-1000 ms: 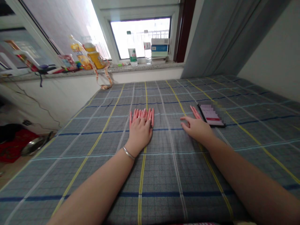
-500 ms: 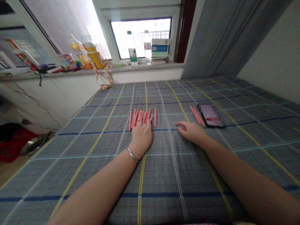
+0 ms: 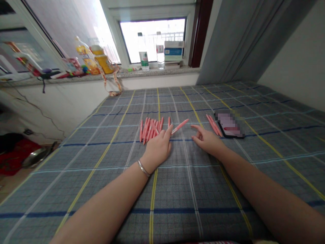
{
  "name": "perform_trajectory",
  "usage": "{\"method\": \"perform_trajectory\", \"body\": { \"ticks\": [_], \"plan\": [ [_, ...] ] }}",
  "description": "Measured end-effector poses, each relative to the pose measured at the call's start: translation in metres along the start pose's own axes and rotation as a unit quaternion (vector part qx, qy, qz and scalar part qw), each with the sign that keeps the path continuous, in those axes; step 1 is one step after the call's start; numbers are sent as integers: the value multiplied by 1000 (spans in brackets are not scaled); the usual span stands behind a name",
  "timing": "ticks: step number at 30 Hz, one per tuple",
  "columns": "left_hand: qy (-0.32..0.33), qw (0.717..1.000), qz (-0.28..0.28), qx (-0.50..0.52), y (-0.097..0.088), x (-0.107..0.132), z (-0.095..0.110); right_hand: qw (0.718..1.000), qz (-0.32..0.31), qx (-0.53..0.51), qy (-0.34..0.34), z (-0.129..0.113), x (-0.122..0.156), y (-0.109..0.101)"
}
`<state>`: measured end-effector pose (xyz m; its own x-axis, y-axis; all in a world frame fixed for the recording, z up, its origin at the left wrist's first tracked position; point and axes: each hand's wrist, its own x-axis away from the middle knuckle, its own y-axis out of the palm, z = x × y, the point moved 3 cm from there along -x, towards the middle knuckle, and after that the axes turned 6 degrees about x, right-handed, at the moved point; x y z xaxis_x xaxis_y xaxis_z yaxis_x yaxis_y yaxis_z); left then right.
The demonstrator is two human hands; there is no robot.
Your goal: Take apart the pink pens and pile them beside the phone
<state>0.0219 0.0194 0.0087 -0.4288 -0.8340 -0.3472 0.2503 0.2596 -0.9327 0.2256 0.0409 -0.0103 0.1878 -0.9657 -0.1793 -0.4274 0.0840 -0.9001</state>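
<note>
One pink pen (image 3: 180, 126) slants up to the right, its near end at the fingers of my left hand (image 3: 157, 146), which is closed on it. A loose row of several pink pens (image 3: 148, 130) lies just beyond and left of that hand, some crossing others. Another pink pen (image 3: 169, 121) stands out alone to their right, partly hidden by my fingers. My right hand (image 3: 209, 142) is open and holds nothing, its index finger stretched towards the slanting pen without touching it. Close to its right lie a few pink pens (image 3: 213, 125) side by side.
A phone (image 3: 230, 125) with a blurred screen lies right of the smaller pen group on the checked cloth (image 3: 172, 189). Along the windowsill (image 3: 132, 75) stand bottles (image 3: 144, 56), a yellow flask (image 3: 103, 62) with a hanging strap, and stacked boxes (image 3: 173, 54).
My left hand has moved slightly right from the pen pile, bringing one pen out at a slant. My right hand's index finger has lifted and spread from the thumb.
</note>
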Motion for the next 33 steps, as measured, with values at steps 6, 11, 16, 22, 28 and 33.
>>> {"method": "perform_trajectory", "body": {
  "ticks": [6,11,16,22,28,33],
  "plan": [
    [18,1000,-12,3,0,2,3,992,52,-23,-115,-17,7,-6],
    [93,996,1,-13,-2,2,7,979,41,64,-190,-33,13,-10],
    [141,987,63,-47,-8,1,11,971,5,129,-199,-40,15,-7],
    [184,981,16,-63,-5,4,18,971,-49,134,-192,-42,18,1],
    [198,977,-35,-67,2,7,21,959,-103,178,-193,-41,21,6],
    [198,977,-9,-75,-5,6,24,959,-107,186,-186,-43,20,8]
  ]
}}
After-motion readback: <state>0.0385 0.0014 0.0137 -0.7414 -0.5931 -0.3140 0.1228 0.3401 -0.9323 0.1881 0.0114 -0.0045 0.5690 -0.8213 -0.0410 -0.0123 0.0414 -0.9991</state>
